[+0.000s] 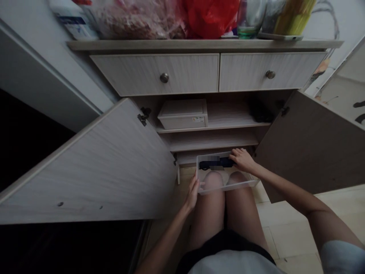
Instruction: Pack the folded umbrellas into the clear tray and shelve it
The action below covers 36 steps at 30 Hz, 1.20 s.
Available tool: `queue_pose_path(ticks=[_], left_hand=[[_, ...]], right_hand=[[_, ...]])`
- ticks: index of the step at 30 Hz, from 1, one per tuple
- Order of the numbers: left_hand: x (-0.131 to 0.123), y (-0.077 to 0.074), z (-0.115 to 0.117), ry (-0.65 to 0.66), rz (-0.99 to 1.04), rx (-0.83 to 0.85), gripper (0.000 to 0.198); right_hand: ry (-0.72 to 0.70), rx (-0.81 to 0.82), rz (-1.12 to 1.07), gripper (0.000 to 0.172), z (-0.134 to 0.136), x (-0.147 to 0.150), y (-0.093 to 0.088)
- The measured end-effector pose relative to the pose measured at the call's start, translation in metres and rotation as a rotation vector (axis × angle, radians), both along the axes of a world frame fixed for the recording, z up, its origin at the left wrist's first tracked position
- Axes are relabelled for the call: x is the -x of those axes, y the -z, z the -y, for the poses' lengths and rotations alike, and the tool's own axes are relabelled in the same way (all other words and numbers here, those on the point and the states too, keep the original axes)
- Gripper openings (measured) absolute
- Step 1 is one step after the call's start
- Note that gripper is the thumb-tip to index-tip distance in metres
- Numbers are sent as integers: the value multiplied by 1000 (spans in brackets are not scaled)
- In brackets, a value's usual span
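Steadiness mattered, I judged — left hand [193,193] clasped see-through tray [239,185]; right hand [243,160] met dark bundle [224,163], grip unclear.

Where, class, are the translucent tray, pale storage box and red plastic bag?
Translucent tray [230,186], head view: near wall.
Pale storage box [180,122], head view: front face.
Red plastic bag [211,18], head view: middle.

Over our legs [211,213] we have the bin [242,185], the umbrella [225,163] in it — left hand [193,191] at the bin's left side, right hand [242,160] at the umbrella's right end. Beyond, between the doors [108,167], the box [182,118] sits left on the upper shelf [226,118].
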<state>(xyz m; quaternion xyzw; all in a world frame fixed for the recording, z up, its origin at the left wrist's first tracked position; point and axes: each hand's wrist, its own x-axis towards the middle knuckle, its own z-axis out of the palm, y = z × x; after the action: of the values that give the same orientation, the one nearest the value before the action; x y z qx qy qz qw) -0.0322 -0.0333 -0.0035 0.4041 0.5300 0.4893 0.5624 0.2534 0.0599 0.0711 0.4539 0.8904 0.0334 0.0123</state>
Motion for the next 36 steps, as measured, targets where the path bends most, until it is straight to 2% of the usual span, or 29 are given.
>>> queue_pose_path(ticks=[3,6,8,11,13,16,19,22,24,29,34,36], left_hand=[[-2,0,-1,-32,-4,-5,65],[-3,-2,-1,-32,-10,-1,69],[-3,-3,0,-21,-11,1,72],[-3,-2,0,-1,-17,7,74],[-3,1,0,-3,-16,17,73],[-2,6,-1,-25,-5,23,69],[-2,8,-3,-25,-2,13,66],[-2,8,-4,-22,5,10,62],[-2,8,-3,-25,8,14,61],[-2,9,-3,-32,15,25,64],[-4,9,-4,-31,14,19,68],[-5,8,-4,-43,16,11,66]], right_hand=[[-25,27,-23,30,-9,-2,-6],[29,72,-235,35,-41,-25,-22],[206,-10,-343,38,-75,-48,-35],[621,-192,-295,46,-128,-85,-51],[835,-193,-245,56,-156,-104,-56],[979,-111,-253,65,-186,-117,-56],[1033,-91,-274,65,-202,-117,-51],[1052,-127,-252,45,-211,-114,-45],[1055,-130,-231,38,-215,-113,-44],[1060,-41,-171,43,-217,-107,-49],[1034,14,-179,65,-212,-98,-48],[1016,15,-227,65,-209,-95,-45]])
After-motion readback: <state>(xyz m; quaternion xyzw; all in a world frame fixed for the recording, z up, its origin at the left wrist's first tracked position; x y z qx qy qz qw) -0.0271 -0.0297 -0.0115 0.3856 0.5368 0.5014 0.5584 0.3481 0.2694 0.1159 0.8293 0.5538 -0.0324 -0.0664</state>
